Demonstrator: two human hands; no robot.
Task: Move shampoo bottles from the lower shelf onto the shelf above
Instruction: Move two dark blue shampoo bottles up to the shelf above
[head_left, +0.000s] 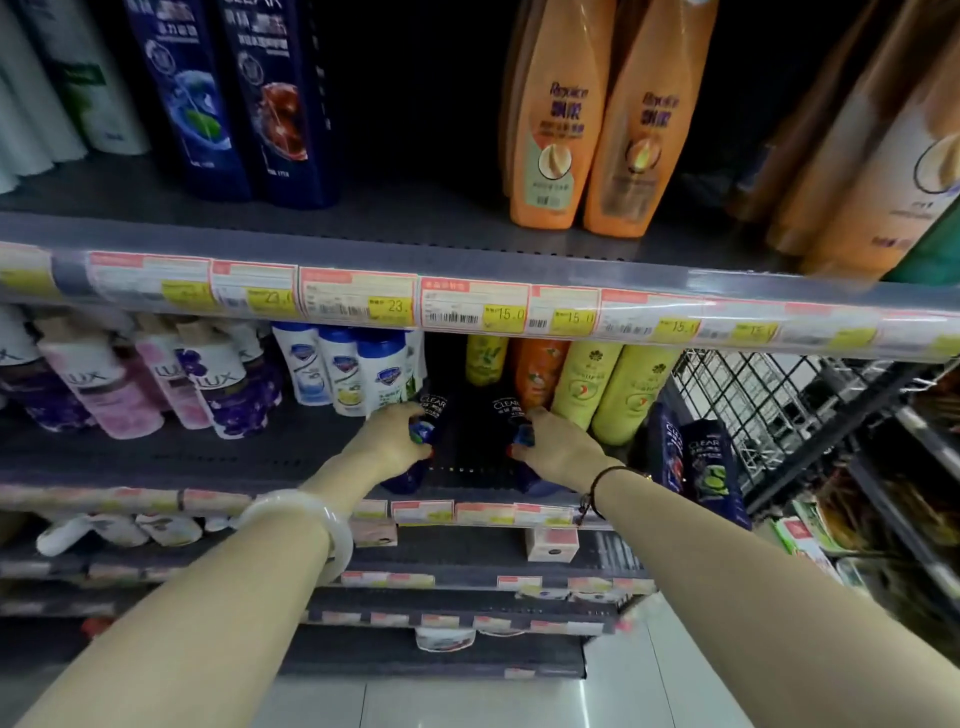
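Two dark blue Clear shampoo bottles stand on the lower shelf (467, 470), one on the left (434, 408) and one on the right (506, 410). My left hand (392, 441) grips the left bottle around its middle. My right hand (558, 447) grips the right bottle the same way. On the shelf above (415, 223), two tall dark blue Clear bottles (234, 98) stand at the left and two orange Rejoice bottles (587, 119) at the right, with a dark gap between them.
Two more Clear bottles (696, 467) stand at the lower shelf's right end beside a wire basket (769, 395). Yellow and orange bottles (587, 384) stand behind my right hand, white and Lux bottles (208, 379) to the left. A price-tag rail (467, 306) fronts the upper shelf.
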